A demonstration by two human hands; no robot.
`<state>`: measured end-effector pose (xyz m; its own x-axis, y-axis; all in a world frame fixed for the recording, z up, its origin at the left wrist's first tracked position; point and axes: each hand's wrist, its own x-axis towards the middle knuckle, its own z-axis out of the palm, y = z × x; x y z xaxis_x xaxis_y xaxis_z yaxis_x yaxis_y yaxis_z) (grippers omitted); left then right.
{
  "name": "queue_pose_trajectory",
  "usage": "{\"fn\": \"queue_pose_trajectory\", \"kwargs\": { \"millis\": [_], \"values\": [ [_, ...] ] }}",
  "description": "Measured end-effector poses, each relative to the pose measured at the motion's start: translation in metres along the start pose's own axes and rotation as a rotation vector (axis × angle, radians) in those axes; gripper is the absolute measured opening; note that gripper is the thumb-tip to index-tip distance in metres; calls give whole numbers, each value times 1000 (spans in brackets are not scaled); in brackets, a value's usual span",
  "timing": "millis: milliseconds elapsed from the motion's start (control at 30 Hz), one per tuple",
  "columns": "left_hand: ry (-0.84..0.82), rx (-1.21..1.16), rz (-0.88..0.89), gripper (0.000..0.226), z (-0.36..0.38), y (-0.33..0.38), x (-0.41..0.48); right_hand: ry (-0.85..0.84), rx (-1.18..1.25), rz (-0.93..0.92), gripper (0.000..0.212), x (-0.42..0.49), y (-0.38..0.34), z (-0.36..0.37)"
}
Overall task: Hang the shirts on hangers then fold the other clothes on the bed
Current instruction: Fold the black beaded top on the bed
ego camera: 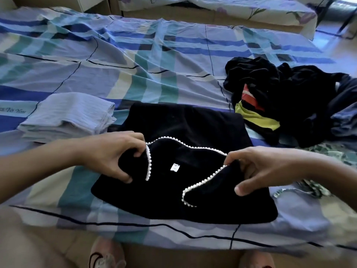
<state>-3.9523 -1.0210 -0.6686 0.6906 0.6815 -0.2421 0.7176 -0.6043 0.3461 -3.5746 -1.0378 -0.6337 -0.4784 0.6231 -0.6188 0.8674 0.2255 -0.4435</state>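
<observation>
Black top [193, 161] with white bead trim [204, 179] lies flat on the bed [135, 78] near its front edge. Left hand [114, 153] and right hand [257, 169] each pinch a shoulder by the neckline, thumb under, fingers curled over. Best lift both corners evenly and fold away, keeping the trim flat. Forearms reach in low from either side; the cloth underneath seems already doubled.

A bed [135, 78] draped in a blue, teal and cream plaid sheet is filling most of the view. Beyond it, a second bed [241, 8] in floral fabric is sitting across a gap. Daylight is brightening the floor [328, 33] at upper right; tan flooring is showing below.
</observation>
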Motion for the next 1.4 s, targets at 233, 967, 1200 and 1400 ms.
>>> {"fn": "queue_pose_trajectory", "kwargs": {
  "millis": [233, 967, 1200, 1400],
  "values": [
    [46, -513, -208, 80, -14, 20, 4, -238, 114, -59, 63, -23, -10, -38],
    [395, -488, -596, 21, -52, -85, 90, 866, 742, 242, 33, 101, 81, -66],
    [456, -457, -589, 26, -42, -97, 108, 871, 545, 286, 35, 126, 89, -72],
    [489, -288, -621, 31, -46, -88, 105, 906, 729, 214, 38, 125, 90, -73]
  ]
}}
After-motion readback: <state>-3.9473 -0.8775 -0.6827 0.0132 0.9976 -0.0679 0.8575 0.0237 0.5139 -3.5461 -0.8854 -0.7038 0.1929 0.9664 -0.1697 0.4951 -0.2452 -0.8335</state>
